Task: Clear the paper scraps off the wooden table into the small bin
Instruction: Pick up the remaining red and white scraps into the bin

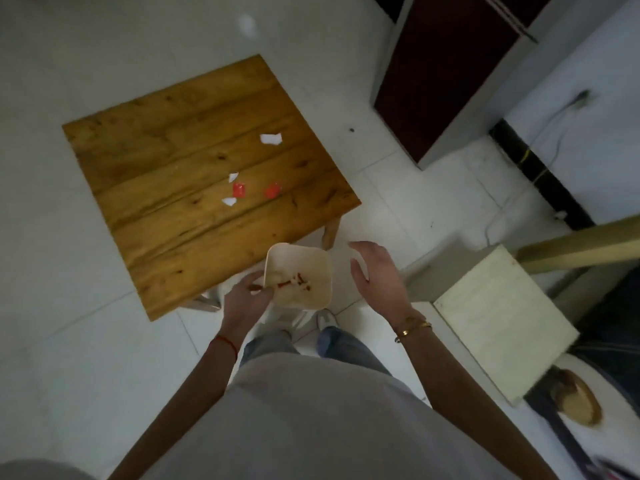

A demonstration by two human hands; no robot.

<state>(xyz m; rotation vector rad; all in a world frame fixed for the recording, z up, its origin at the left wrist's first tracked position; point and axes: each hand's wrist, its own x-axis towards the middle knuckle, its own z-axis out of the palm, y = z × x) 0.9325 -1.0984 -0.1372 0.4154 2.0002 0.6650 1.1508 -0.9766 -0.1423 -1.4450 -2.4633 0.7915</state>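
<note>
A small cream bin [320, 263] hangs just off the near right corner of the wooden table [166, 161], with red scraps lying inside it. My left hand [244, 297] grips the bin's near left rim. To the bin's right, my right hand [375, 271] is held apart from it, fingers spread and holding nothing. On the table lie a white scrap [270, 138] toward the far right, two smaller white scraps [233, 177] [229, 201], and two red scraps [239, 189] [272, 191] near the middle.
White tiled floor surrounds the table. A dark cabinet [443, 81] stands at the far right. A pale square stool [498, 320] sits close on my right, with a wooden beam [581, 244] behind it. My shoes [325, 318] are under the bin.
</note>
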